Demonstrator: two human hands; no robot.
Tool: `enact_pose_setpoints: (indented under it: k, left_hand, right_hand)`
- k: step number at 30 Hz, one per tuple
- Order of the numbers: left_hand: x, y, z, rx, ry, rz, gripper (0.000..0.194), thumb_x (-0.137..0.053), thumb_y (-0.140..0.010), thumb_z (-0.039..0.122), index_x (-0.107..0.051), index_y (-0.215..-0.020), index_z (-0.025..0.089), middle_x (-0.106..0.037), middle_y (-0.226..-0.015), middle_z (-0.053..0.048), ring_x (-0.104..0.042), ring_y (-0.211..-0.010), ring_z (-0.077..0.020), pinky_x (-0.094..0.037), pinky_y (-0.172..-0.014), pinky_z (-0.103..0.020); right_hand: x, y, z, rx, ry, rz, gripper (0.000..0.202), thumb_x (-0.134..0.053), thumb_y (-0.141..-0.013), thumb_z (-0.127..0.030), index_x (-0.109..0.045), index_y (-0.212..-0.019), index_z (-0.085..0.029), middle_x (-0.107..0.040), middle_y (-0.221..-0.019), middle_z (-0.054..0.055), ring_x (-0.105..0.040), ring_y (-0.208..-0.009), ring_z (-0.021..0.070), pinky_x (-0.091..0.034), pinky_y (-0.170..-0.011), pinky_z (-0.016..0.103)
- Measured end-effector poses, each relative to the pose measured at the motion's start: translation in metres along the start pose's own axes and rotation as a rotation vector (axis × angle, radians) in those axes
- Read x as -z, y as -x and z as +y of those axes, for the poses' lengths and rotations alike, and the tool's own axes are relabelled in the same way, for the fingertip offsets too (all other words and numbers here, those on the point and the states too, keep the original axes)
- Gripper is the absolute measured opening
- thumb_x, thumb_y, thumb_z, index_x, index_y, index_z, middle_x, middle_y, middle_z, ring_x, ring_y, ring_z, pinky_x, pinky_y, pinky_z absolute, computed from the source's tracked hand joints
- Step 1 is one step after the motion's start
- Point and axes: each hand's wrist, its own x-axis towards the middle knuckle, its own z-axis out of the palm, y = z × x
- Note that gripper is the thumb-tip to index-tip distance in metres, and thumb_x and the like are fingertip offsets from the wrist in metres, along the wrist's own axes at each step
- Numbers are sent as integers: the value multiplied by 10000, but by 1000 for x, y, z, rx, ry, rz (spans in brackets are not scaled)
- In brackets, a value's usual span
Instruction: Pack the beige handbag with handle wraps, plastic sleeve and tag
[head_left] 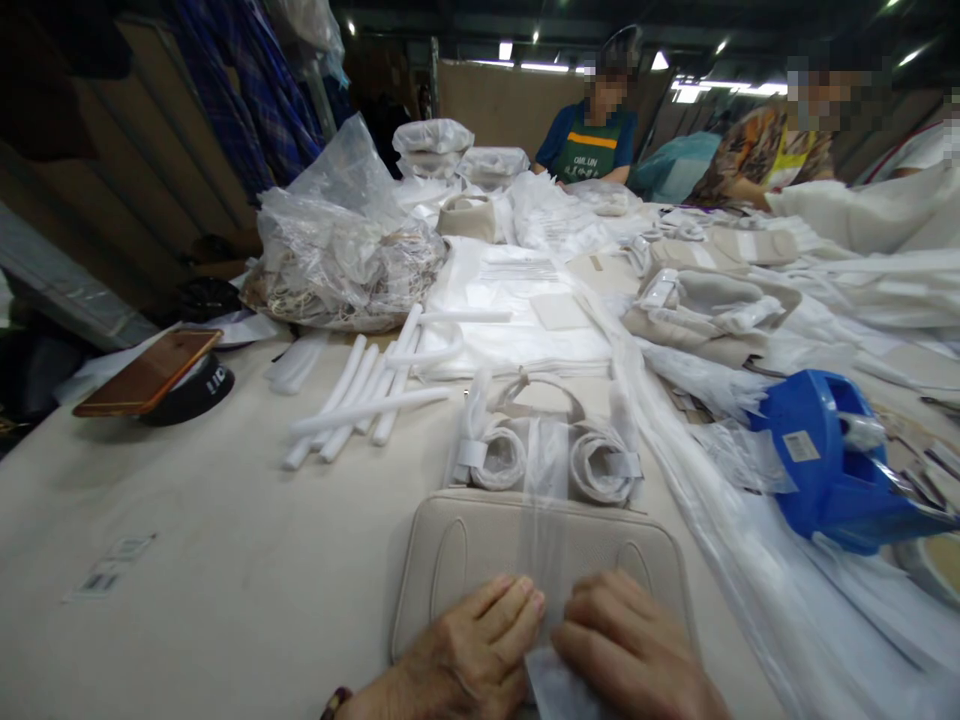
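Observation:
A beige bag (480,540) with rounded corners lies flat in front of me. Two rolled straps (501,458), bound with clear wrap, and a raised handle (544,385) sit at its far edge. Down its middle runs a translucent plastic strip (546,500). My left hand (480,640) rests on the bag at the strip's left side, fingers extended, close together and lying flat. On the other side my right hand (630,640) has its fingers curled in on the strip; its thumb is hidden. The strip's near end shows between both hands.
Left of the bag are several white foam tubes (352,400) and a phone (150,372) on a black round object (191,390). A plastic bag of cords (345,265) stands behind. A blue holder (825,460) with tools is at right. Two people (589,140) work across the table.

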Motion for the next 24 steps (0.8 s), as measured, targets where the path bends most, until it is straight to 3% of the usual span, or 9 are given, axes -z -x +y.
enact_pose_setpoints:
  k: [2, 4, 6, 10, 13, 15, 17, 20, 24]
  left_hand:
    - [-2, -1, 0, -3, 20, 12, 258, -387, -844, 69, -631, -785, 128, -675, -923, -93, -598, -1012, -219, -489, -918, -341]
    - [-4, -1, -2, -27, 28, 16, 233, -419, -816, 42, -608, -708, 127, -671, -876, -96, -607, -983, -223, -485, -923, -345]
    - [-2, -3, -5, -25, 73, -4, 228, -420, -817, 45, -590, -686, 124, -663, -844, -98, -616, -924, -210, -503, -887, -330]
    - [16, -19, -22, 120, 446, -73, 233, -356, -824, 65, -531, -697, 153, -572, -642, -37, -566, -642, -131, -524, -618, -217]
    - [32, -37, -36, 229, 493, -130, 234, -354, -819, 20, -554, -915, 95, -617, -840, -98, -588, -868, -162, -529, -801, -267]
    - [36, -45, -43, 209, 397, -241, 336, -393, -818, 10, -498, -1131, 68, -606, -1080, -136, -510, -1117, -201, -444, -993, -351]
    - [34, -48, -46, 195, 348, -329, 427, -417, -813, 25, -431, -1235, 85, -568, -1204, -128, -448, -1207, -206, -394, -1050, -379]
    - [27, -46, -47, 230, 330, -393, 445, -452, -805, 43, -424, -1244, 107, -552, -1242, -112, -438, -1225, -205, -379, -1063, -388]
    - [26, -44, -46, 230, 311, -450, 391, -578, -805, 126, -485, -1184, 110, -587, -1198, -91, -464, -1200, -207, -360, -1073, -362]
  right_hand:
    - [-7, -5, 18, -15, 100, -28, 327, -306, -946, -190, -597, -797, -180, -675, -925, 112, -626, -901, 193, -506, -711, 303]
    - [-13, -6, 30, -2, 164, -127, 308, -307, -938, -157, -587, -811, -173, -636, -1146, 133, -540, -1146, 211, -473, -872, 335]
    - [-18, -5, 36, 22, 159, -177, 332, -270, -943, -122, -581, -835, -159, -639, -1166, 128, -495, -1213, 188, -450, -921, 329]
    - [-19, -7, 34, -28, 111, -170, 393, -204, -964, -128, -591, -898, -134, -662, -1131, 133, -544, -1164, 161, -467, -901, 308]
    - [-16, -11, 30, -28, 75, -152, 360, -226, -970, -140, -585, -954, -128, -666, -1121, 137, -572, -1130, 164, -470, -892, 306]
    - [-16, -13, 29, -43, 40, -134, 351, -225, -972, -137, -576, -966, -124, -675, -1096, 145, -582, -1116, 163, -471, -881, 298]
    - [-16, -15, 29, -75, -5, -128, 372, -209, -976, -139, -573, -902, -128, -690, -1045, 145, -599, -1088, 156, -472, -867, 285]
    - [-15, -15, 31, -87, -34, -143, 394, -212, -981, -153, -570, -815, -137, -695, -1030, 133, -598, -1088, 153, -462, -873, 278]
    - [-11, -11, 31, -13, -53, -79, 368, -254, -978, -166, -596, -843, -157, -711, -999, 94, -618, -1052, 151, -447, -899, 295]
